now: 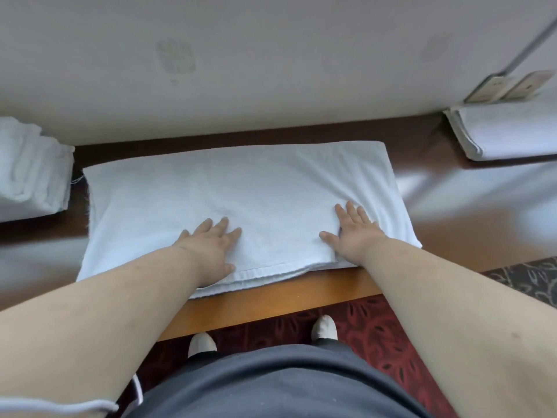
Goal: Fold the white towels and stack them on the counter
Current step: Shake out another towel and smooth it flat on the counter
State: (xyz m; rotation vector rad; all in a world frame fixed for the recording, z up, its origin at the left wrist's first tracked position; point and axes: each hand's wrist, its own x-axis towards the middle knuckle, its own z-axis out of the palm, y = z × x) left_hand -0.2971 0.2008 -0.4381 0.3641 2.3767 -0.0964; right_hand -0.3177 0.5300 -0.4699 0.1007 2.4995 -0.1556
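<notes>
White terry towel [241, 191], half-folded, is laid long-axis left-to-right on the glossy brown wooden counter [452, 212]; it's pressed flat by left hand [211, 245] and right hand [352, 233], fingers straight, nothing gripped.

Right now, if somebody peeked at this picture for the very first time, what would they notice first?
First, the big white towel spread flat in the middle of the brown counter, with the left hand and right hand pressing flat on its near edge. Next, a rumpled towel pile at the far left and a neatly folded towel at the far right, by the wall.
</notes>
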